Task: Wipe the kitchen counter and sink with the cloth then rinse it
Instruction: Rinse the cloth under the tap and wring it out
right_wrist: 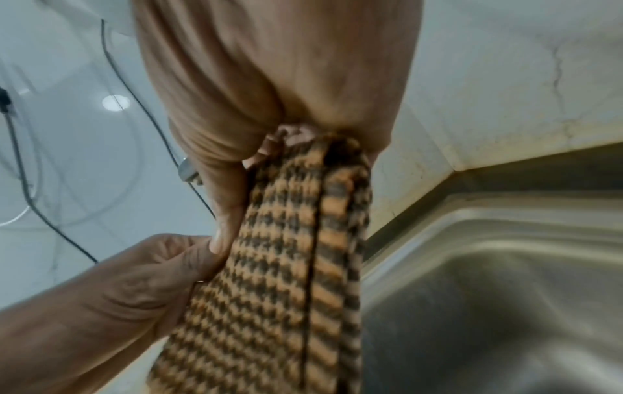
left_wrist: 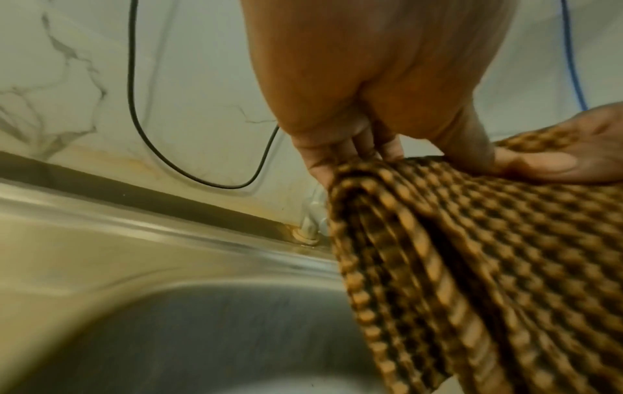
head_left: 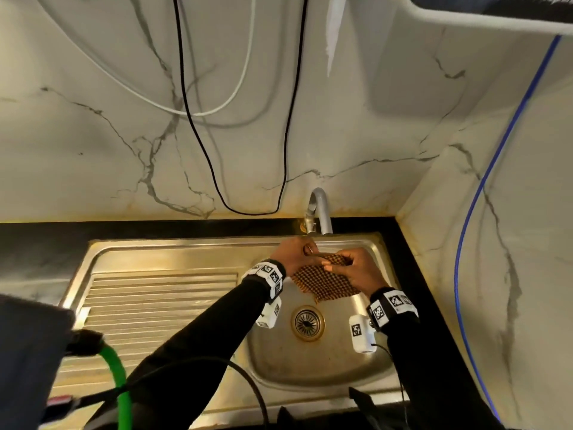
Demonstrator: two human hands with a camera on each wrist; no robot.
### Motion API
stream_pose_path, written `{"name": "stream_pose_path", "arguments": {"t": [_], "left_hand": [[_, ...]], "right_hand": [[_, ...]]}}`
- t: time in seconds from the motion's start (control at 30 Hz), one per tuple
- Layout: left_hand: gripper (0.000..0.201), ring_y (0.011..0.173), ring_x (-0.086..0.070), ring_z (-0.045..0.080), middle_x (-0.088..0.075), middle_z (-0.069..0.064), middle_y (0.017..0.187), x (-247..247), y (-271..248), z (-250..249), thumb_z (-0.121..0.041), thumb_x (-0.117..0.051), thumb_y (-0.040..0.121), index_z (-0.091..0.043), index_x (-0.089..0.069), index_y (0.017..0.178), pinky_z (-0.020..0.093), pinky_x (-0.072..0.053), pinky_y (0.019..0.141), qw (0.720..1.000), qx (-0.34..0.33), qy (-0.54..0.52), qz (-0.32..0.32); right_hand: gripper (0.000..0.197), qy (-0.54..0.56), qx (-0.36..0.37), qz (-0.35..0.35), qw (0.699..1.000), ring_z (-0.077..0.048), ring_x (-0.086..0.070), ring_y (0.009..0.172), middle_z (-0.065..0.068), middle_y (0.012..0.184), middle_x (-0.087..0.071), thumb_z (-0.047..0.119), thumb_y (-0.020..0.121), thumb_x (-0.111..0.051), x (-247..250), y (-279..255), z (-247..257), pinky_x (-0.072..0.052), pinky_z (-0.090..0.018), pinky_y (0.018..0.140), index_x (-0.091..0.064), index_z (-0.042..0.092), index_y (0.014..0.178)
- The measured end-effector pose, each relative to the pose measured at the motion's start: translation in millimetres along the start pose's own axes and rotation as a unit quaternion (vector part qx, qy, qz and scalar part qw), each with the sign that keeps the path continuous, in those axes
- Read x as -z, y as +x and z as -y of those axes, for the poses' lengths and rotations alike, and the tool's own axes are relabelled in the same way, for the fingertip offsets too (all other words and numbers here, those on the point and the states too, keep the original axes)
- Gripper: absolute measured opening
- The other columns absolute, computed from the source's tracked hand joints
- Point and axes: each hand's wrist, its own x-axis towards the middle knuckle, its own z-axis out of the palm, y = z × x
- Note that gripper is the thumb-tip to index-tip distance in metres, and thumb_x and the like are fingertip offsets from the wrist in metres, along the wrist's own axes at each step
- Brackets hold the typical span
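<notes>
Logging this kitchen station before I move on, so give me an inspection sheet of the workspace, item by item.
Surface: steel sink with ribbed drainboard, set in a dark counter.
Job's things: checked orange-brown cloth held over the basin, below the tap; no water seen running.
Clutter: nothing seen.
Grippers: left hand and right hand both grip the cloth's top edge, fingers curled.
Cables: black cable, white cable, blue cable on the walls.
Surroundings: marble-veined walls.
</notes>
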Motion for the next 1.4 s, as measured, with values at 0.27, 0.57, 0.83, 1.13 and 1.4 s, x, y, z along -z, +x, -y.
{"name": "stream_pose_path", "arguments": {"t": [0.27, 0.57, 0.83, 1.13, 1.4], "left_hand": [[0.046, 0.106, -0.070, 0.033, -0.074, 0.014, 0.115, 43.6, 83.1, -15.6, -0.026, -0.079, 0.087, -0.011, -0.065, 0.128, 0.036, -0.055, 0.090, 0.995, 0.030, 0.090, -0.031], [0.023, 0.102, -0.069, 0.035, -0.075, 0.019, 0.105, 30.9, 118.8, 3.3, -0.020, -0.065, 0.095, 0.000, -0.075, 0.103, 0.034, -0.050, 0.082, 0.991, 0.037, 0.128, 0.030], [0.010, 0.089, -0.075, 0.032, -0.077, 0.018, 0.093, 25.7, 108.0, 53.9, -0.006, -0.071, 0.088, 0.000, -0.077, 0.093, 0.039, -0.061, 0.087, 0.991, 0.122, 0.050, -0.004], [0.065, 0.076, -0.078, 0.028, -0.078, 0.016, 0.085, 12.1, 51.0, 70.8, -0.063, -0.056, 0.096, 0.000, -0.071, 0.100, 0.037, -0.063, 0.068, 0.917, 0.262, -0.301, -0.019], [0.046, 0.110, -0.071, 0.031, -0.072, 0.016, 0.121, 8.8, 7.6, 65.1, -0.017, -0.081, 0.084, -0.006, -0.064, 0.125, 0.045, -0.059, 0.094, 0.857, 0.174, -0.486, -0.013]], "right_hand": [[0.032, -0.020, -0.050, -0.058, 0.997, -0.025, -0.072, 0.082, -0.002, 0.082, -0.074, 0.033, 0.061, -0.089, -8.6, 10.9, -19.9, -0.059, -0.049, 0.080, -0.063, 0.019, 0.075], [0.036, 0.082, -0.075, -0.104, 0.988, -0.025, -0.074, 0.089, -0.005, 0.090, -0.077, 0.006, 0.064, -0.091, -11.3, 18.5, -17.0, -0.060, -0.049, 0.082, -0.072, 0.025, 0.088], [0.026, 0.216, -0.126, -0.121, 0.961, -0.018, -0.076, 0.068, -0.007, 0.076, -0.077, -0.006, 0.070, -0.085, -37.7, 26.8, 17.2, -0.060, -0.030, 0.053, -0.074, -0.002, 0.093], [0.038, 0.126, -0.092, -0.130, 0.979, -0.014, -0.076, 0.074, -0.004, 0.085, -0.078, 0.023, 0.063, -0.095, -50.9, 47.4, 19.4, -0.063, -0.030, 0.063, -0.074, 0.006, 0.090], [0.051, 0.143, -0.069, -0.164, 0.974, -0.031, -0.074, 0.081, -0.011, 0.090, -0.073, 0.047, 0.058, -0.092, -43.5, 44.0, 26.9, -0.063, -0.050, 0.071, -0.064, 0.018, 0.089]]}}
